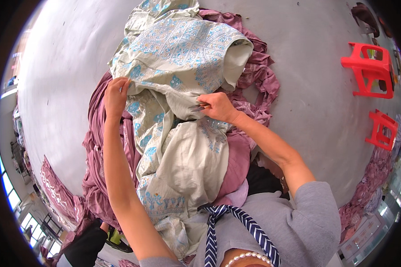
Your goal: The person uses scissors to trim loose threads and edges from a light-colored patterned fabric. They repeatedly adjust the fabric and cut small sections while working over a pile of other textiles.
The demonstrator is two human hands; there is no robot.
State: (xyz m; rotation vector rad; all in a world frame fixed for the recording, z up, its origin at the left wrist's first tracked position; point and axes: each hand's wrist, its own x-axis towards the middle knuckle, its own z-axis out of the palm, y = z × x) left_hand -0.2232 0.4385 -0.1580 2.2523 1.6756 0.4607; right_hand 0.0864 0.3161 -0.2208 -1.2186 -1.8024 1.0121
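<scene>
Pale cloth (189, 153): bunched before you, centre | your left hand (116, 95): pinching its left side | your right hand (219, 107): gripping snips (196, 108) against it | mauve cloth (98, 155): to its left and right | red stools (365, 63): well right

At ten o'clock from the middle, the left hand (117, 92) pinches the blue-patterned pale green cloth (178, 46). At one, the right hand (219, 107) grips small snips (197, 108), their blades toward nine. Mauve cloth (259, 73) bunches around at one and eight; red stools (367, 63) stand at two and three on the grey floor (316, 89).
</scene>
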